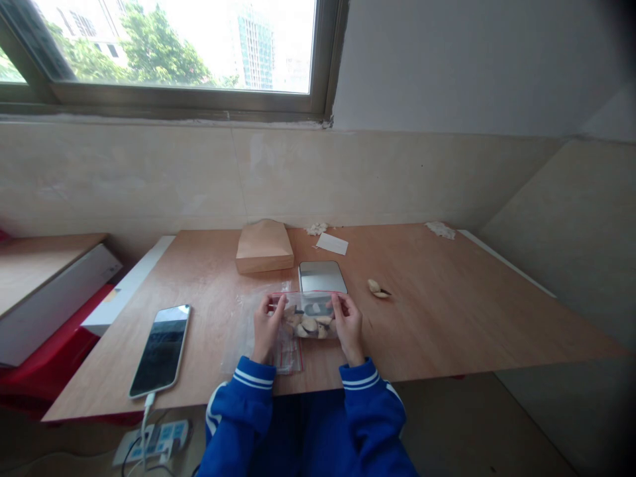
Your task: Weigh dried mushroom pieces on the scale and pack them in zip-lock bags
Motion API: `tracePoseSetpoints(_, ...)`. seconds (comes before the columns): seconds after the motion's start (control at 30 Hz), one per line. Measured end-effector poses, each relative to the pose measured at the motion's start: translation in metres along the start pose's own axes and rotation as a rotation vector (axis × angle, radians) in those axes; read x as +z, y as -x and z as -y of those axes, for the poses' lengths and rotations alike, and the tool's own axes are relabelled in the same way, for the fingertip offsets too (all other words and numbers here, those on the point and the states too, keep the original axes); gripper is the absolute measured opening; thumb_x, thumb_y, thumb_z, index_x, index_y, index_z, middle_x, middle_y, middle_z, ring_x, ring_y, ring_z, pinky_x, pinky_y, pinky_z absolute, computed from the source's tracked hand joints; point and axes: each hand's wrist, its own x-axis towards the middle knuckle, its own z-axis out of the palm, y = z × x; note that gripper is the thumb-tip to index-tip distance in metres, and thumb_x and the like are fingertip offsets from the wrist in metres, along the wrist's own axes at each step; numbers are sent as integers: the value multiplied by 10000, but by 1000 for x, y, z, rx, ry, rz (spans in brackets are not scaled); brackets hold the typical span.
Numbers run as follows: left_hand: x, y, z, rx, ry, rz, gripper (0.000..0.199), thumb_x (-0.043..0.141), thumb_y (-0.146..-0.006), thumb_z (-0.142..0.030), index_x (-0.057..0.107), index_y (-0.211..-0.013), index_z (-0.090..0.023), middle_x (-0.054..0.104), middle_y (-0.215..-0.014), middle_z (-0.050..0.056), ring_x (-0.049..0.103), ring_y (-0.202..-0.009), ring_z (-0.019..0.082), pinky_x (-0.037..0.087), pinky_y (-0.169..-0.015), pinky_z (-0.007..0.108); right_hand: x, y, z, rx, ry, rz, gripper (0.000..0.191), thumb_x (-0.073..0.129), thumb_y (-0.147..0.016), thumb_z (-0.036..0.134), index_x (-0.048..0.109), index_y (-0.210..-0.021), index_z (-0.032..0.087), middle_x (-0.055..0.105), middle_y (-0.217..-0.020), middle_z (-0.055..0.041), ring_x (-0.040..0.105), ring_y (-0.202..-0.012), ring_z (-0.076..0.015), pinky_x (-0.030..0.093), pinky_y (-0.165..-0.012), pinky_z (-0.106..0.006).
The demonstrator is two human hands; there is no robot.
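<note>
A clear zip bag [311,326] with a red seal line hangs between my hands over the near part of the table. Several pale, shell-like pieces lie in its lower part. My left hand [267,328] pinches the top left corner of the bag, and my right hand [348,326] pinches the top right corner. Just behind the bag stands a flat digital scale [322,275] with a silver plate, its front partly seen through the plastic. More clear zip bags [288,354] lie flat beneath and left of my left hand.
A brown paper bag [265,246] lies behind the scale, near a white card [332,243] and pale scraps [317,229]. Two or so loose shell-like pieces [378,289] sit to the right. A phone [161,351] charges at left; a power strip [154,440] is below the table [447,318].
</note>
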Motion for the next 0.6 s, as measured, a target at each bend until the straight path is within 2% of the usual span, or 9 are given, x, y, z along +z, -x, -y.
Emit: tracePoseSetpoints(0.6, 0, -1, -2, -11, -44, 30, 310, 631, -826, -481, 657, -835, -172, 693, -793, 50, 631, -759, 185, 445, -693, 284, 0, 0, -5, 16, 38, -20, 416, 580, -850, 565, 645, -900, 157, 612, -666, -15, 543, -587, -146, 446, -549, -259)
